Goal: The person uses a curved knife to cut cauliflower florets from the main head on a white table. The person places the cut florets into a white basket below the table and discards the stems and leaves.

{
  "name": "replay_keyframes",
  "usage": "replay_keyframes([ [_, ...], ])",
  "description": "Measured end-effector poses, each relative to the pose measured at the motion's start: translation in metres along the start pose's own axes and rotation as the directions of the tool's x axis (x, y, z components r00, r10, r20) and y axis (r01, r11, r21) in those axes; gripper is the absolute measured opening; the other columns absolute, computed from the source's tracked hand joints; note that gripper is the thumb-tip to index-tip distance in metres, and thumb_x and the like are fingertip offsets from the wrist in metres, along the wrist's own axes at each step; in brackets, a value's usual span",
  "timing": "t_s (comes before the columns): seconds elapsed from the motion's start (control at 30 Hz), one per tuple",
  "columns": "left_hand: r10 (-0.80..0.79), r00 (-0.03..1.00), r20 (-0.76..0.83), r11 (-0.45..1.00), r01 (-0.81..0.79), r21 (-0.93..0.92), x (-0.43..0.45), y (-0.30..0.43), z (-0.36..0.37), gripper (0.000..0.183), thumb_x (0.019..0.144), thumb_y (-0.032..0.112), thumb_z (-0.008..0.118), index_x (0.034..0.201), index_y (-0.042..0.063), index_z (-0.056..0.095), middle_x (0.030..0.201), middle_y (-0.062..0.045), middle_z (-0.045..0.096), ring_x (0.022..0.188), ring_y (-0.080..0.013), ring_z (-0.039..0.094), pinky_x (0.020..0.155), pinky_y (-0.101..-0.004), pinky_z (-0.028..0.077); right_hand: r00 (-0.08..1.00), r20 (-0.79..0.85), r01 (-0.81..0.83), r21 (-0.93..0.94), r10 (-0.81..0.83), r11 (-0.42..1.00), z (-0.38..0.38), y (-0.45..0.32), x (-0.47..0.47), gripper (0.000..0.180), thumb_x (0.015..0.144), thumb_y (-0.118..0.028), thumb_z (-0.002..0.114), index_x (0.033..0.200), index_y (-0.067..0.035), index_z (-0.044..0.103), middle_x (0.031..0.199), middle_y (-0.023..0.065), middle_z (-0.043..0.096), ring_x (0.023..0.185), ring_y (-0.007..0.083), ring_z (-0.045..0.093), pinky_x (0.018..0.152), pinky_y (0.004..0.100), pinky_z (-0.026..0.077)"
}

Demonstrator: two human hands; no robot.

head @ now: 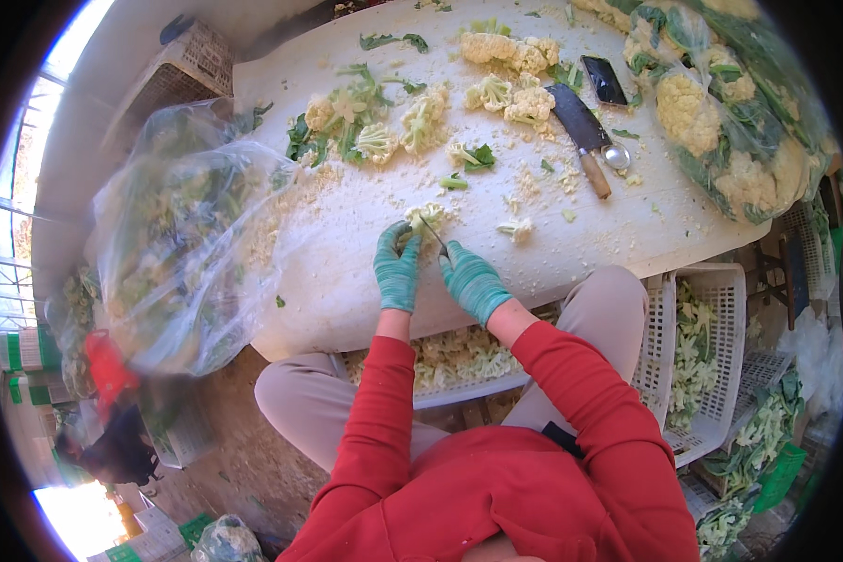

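Observation:
My left hand (397, 265), in a green knit glove, holds a small cauliflower floret (427, 216) over the near part of the white table (330, 281). Gloved alike, my right hand (469, 279) grips a small knife (433, 232), its thin blade at the floret. Another floret (515, 229) lies to the right. Cut cauliflower pieces (421, 119) and leaves (355, 98) are spread further back. A cleaver (579, 119) with a wooden handle rests at the right, beside a round metal spoon or scoop (616, 157) and a phone (603, 80).
Plastic bags of cauliflower stand left (190, 232) and right (695, 119). A crate of florets (456, 358) sits below the table edge, between my knees. White crates (727, 365) with trimmings stand at the right. A person in dark clothes (119, 446) is at the lower left.

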State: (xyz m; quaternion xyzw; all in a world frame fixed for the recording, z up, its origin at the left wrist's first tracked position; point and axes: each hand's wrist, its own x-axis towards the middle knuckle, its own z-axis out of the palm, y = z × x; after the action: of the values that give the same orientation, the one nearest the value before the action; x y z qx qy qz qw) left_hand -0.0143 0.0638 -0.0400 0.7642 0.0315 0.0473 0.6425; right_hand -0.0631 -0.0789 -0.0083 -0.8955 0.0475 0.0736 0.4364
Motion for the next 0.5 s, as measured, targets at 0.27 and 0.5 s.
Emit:
replay_keyframes([
  [0.27,-0.071,0.997,0.041,0.989,0.076,-0.129,0.007,-0.008,-0.003,0.03,0.088,0.002,0.067,0.117,0.003,0.061,0.102,-0.002,0.063,0.091,-0.0093,0.056,0.084,-0.0243,0.049,0.999,-0.034,0.003,0.302,0.007,0.953,-0.002,0.004,-0.008,0.022,0.096,-0.019,0.049,0.11,-0.004,0.055,0.09,0.0252,0.065,0.084,0.0428,0.063,0.072,0.0459,0.05],
  [0.5,0.0,1.0,0.027,0.995,0.002,-0.101,0.002,-0.012,-0.003,0.033,0.087,-0.001,0.066,0.119,0.003,0.06,0.111,-0.004,0.063,0.092,-0.0109,0.057,0.084,-0.0257,0.049,0.989,-0.064,0.135,0.017,-0.134,0.991,-0.01,-0.008,-0.009,0.026,0.096,-0.024,0.049,0.111,-0.003,0.056,0.091,0.0265,0.065,0.085,0.0437,0.062,0.075,0.0492,0.049],
])
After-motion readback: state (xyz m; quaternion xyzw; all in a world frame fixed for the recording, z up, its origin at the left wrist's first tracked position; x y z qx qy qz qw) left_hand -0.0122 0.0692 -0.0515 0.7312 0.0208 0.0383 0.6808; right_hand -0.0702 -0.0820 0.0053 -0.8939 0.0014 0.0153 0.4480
